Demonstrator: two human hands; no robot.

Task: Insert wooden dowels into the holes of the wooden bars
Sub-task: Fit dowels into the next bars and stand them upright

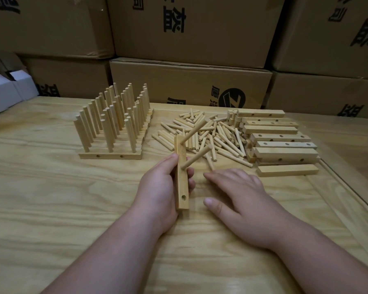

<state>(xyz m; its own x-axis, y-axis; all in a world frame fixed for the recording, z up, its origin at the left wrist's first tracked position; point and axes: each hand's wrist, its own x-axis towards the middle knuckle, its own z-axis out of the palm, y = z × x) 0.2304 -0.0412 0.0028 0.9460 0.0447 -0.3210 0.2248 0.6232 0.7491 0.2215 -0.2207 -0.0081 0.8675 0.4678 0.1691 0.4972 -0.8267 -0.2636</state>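
Two round dowels [197, 130] in square bar [181, 177] gripped by left hand [162, 187]; right hand [238, 189] flat, fingers relaxed.

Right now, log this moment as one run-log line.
left hand: grips bar | bar: two dowels in, near hole empty | right hand: open, flat on table | loose dowels: beyond
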